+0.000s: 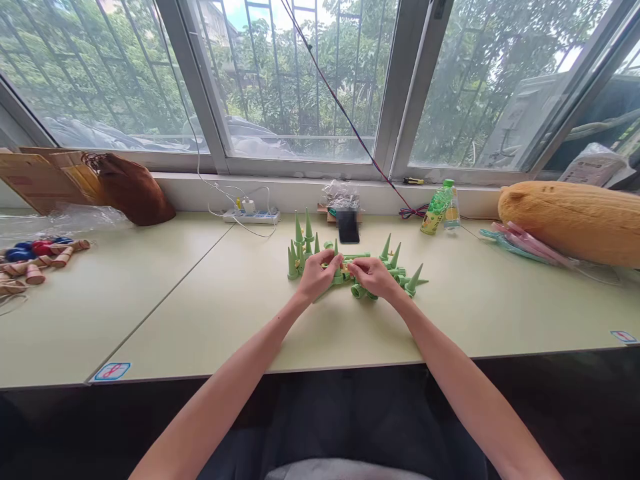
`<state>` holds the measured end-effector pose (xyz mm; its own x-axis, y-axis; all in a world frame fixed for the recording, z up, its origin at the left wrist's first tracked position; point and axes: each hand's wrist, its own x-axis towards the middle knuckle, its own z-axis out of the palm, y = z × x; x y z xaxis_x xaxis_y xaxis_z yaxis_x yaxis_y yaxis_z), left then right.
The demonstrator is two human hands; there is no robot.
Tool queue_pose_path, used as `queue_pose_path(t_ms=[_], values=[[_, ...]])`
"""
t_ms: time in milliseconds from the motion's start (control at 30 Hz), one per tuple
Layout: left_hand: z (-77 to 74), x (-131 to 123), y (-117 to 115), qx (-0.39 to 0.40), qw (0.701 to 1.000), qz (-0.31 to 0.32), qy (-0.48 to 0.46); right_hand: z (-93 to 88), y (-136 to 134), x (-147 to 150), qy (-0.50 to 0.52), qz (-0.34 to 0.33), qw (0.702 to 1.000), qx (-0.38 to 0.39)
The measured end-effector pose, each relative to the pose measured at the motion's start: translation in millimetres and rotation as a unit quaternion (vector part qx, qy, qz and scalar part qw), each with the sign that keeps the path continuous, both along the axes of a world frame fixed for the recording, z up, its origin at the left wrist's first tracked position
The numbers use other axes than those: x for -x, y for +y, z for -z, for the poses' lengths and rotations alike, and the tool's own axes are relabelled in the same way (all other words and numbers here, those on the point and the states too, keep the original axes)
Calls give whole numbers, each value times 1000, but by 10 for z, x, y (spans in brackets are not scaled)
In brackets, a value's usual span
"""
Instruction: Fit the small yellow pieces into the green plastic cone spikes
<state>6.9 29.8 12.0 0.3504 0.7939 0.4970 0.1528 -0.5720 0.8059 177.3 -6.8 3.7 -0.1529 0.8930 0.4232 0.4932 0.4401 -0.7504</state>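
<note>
Left hand [315,273] and right hand [374,277] meet fingertip to fingertip, both curled and pinching a small green piece [344,272] between them. Its exact shape is hidden. Around them sit the green plastic cones [300,250]: those at 11 o'clock stand upright, tips up, while those at 3 o'clock lean or lie, tips outward. Bare tabletop [210,313] runs toward 6 o'clock to the near edge. A smartphone [349,227] lies at 12, a green bottle [437,207] at 2 — label unreadable.

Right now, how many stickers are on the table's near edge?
2: left sticker on the near edge, lower left of view; right sticker on the near edge, far right. More may be hidden.
</note>
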Motion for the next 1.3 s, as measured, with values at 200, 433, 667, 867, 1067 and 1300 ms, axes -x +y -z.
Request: queue_pose_path(t_ms=[200,433,667,867,1067,1300], values=[[-10,-8,-12,16,1000,-6,-13,15,13,7,29,4,1000,8],[15,-16,-5,20,1000,-9,-18,24,21,4,39,-5,999,0],[18,-14,-4,12,1000,-5,-11,31,22,-9,15,3,1000,5],[12,-11,-5,10,1000,-7,0,12,2,2,-2,2,1000,9],[13,-12,-9,10,1000,-1,-5,18,19,2,-2,10,1000,-6],[27,-17,-19,-36,999,-19,13,14,11,10,-2,37,999,-31]])
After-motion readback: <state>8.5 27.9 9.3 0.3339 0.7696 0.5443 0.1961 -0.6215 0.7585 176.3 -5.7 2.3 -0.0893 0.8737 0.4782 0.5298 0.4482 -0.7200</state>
